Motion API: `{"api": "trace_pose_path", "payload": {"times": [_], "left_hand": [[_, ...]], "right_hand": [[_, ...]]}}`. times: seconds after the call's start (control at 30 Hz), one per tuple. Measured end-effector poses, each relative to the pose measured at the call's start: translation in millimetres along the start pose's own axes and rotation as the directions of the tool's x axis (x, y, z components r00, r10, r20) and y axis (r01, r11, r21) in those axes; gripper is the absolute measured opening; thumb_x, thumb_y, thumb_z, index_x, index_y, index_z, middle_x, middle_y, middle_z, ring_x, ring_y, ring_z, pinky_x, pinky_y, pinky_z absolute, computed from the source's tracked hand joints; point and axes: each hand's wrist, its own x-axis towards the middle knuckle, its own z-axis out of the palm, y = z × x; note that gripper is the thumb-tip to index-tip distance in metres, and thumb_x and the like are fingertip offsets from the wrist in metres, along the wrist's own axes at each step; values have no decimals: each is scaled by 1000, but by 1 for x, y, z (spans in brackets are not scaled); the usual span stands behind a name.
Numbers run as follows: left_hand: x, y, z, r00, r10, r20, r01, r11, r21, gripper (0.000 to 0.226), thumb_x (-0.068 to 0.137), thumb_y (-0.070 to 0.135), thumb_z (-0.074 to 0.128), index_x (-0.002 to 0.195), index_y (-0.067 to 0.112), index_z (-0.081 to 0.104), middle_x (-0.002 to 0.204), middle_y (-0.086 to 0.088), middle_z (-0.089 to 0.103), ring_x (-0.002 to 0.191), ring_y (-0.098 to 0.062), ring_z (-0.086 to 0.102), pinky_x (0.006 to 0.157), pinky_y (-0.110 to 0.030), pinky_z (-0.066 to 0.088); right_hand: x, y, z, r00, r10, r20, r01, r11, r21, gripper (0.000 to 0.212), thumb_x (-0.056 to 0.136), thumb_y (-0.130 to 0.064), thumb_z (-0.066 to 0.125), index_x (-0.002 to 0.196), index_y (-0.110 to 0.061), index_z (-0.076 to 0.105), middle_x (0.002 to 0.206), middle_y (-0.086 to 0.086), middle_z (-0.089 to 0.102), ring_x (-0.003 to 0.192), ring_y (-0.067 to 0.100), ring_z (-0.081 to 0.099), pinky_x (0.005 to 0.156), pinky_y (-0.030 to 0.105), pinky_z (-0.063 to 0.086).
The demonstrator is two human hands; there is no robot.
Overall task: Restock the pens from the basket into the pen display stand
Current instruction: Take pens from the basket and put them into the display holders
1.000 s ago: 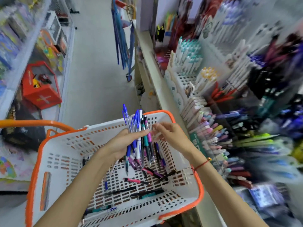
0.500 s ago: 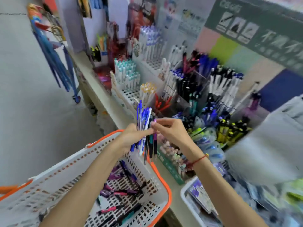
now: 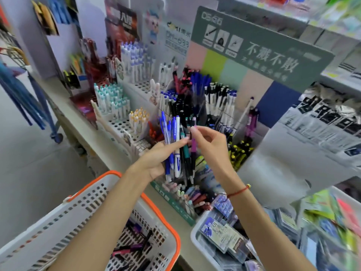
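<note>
My left hand (image 3: 156,159) grips a bunch of pens (image 3: 176,149), blue, white, teal and black, held upright in front of the pen display stand (image 3: 197,106). My right hand (image 3: 210,143) pinches a purple pen (image 3: 193,142) at the right side of the bunch, near its top. The stand holds several rows of upright pens in clear compartments. The white basket with an orange rim (image 3: 84,218) sits at the lower left. Several loose pens (image 3: 132,247), pink, purple and black, lie on its bottom.
A shelf ledge (image 3: 78,122) runs along the display. A white tray of packaged items (image 3: 197,229) sits at the lower right. White pen holders (image 3: 115,106) stand left of the stand. A green sign board (image 3: 259,53) rises behind it. Grey floor (image 3: 25,163) lies to the left.
Both hands rose from above the basket to in front of the display stand, carrying the pen bunch. My view turned right, from the basket and aisle toward the shelf.
</note>
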Motion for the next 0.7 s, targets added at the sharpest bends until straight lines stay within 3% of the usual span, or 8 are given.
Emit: {"api": "trace_pose_path", "payload": {"times": [0.1, 0.2, 0.33, 0.43, 0.53, 0.6, 0.7], "left_hand": [[12, 5, 12, 999, 14, 31, -12, 999, -42, 17, 98, 10, 51, 107, 11, 66, 98, -1, 75, 81, -12, 73, 64, -26, 59], [22, 6, 25, 999, 13, 50, -12, 1000, -29, 20, 99, 12, 50, 115, 9, 61, 93, 3, 75, 82, -11, 73, 68, -26, 60], [30, 3, 42, 996, 13, 83, -15, 1000, 16, 23, 98, 14, 51, 119, 10, 59, 95, 3, 76, 85, -11, 73, 67, -26, 59], [33, -4, 44, 997, 13, 81, -14, 1000, 8, 18, 97, 12, 53, 111, 14, 64, 93, 3, 76, 83, -9, 72, 68, -24, 59], [32, -11, 42, 997, -7, 78, 4, 999, 33, 19, 96, 13, 55, 111, 16, 66, 97, 1, 76, 85, -10, 72, 71, -25, 59], [31, -11, 40, 997, -13, 71, 9, 998, 58, 21, 96, 13, 56, 115, 16, 66, 102, -2, 75, 86, -10, 72, 70, -26, 59], [31, -9, 41, 997, -26, 73, 21, 998, 68, 22, 96, 12, 56, 116, 15, 65, 107, -4, 73, 87, -11, 72, 69, -28, 60]], "right_hand": [[9, -8, -28, 986, -85, -146, 82, 996, -29, 10, 96, -22, 60, 95, -19, 69, 80, -6, 70, 72, 0, 63, 73, 18, 50], [17, -15, -59, 917, -203, -342, 186, 979, -82, 8, 98, -21, 55, 96, -20, 63, 80, -2, 67, 67, 8, 60, 67, 32, 52], [23, -15, -98, 673, -436, -597, 319, 900, -297, 19, 99, -14, 53, 115, -3, 56, 90, -6, 63, 75, -4, 61, 71, 13, 50], [27, -4, -115, 560, -547, -622, 373, 837, -401, 23, 99, -16, 52, 117, -1, 52, 101, 6, 63, 88, 3, 63, 81, 24, 54], [33, 2, -124, 567, -605, -559, 410, 796, -445, 29, 98, -12, 54, 125, -6, 45, 101, 6, 62, 86, -5, 60, 79, 16, 51], [37, 4, -125, 620, -631, -466, 421, 769, -482, 35, 97, -10, 56, 129, -16, 41, 102, 2, 61, 83, 3, 61, 75, 11, 50], [45, 9, -120, 713, -617, -333, 366, 733, -574, 36, 94, -8, 60, 128, -6, 49, 91, -4, 62, 74, 9, 62, 67, 8, 50]]}}
